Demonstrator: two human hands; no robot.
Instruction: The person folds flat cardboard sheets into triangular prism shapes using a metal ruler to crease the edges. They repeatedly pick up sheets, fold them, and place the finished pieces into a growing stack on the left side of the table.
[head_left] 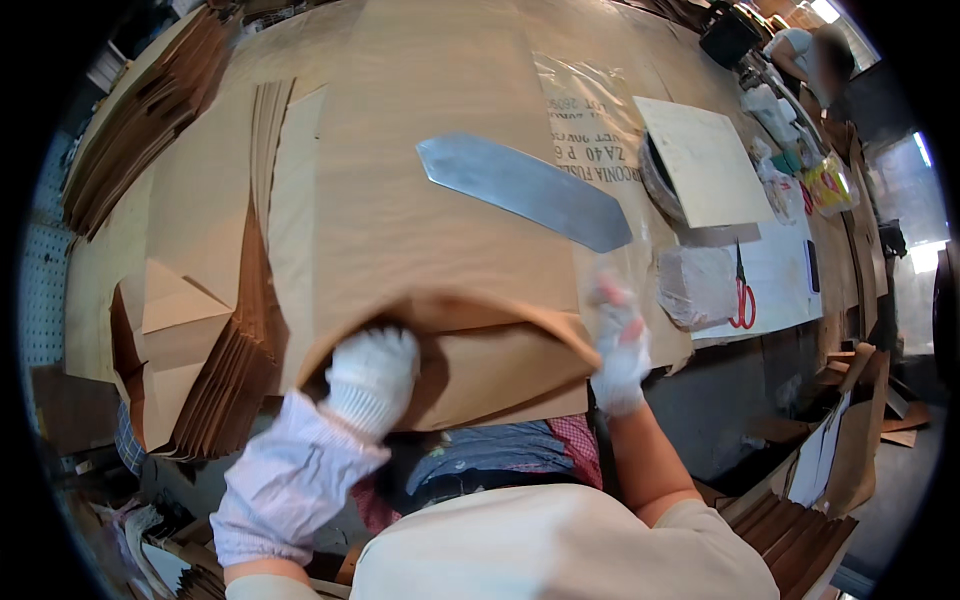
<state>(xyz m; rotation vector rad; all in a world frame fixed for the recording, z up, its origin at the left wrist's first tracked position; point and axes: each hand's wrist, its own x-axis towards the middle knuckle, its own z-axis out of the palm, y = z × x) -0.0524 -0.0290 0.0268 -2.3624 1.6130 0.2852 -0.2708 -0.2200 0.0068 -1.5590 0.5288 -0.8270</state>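
Observation:
A large brown kraft paper bag [500, 375] lies in front of me, its near mouth bulging open. My left hand [375, 370], in a white knitted glove, reaches into the left side of that mouth; its fingertips are hidden or unclear against the paper. Beside the mouth's right corner is my right hand [620, 350], also gloved, with reddish fingertip areas. It is blurred, but its fingers look stretched out and I see nothing in them. Farther up, a flat grey metal plate [525, 190] with pointed ends rests slantwise on the brown paper.
Folded paper bags [215, 370] are stacked at the left, with another pile [150, 110] behind. To the right lie a pale board [705, 165], red-handled scissors [742, 300] and a clear plastic packet [695, 285]. Another person [815, 65] is at the far right.

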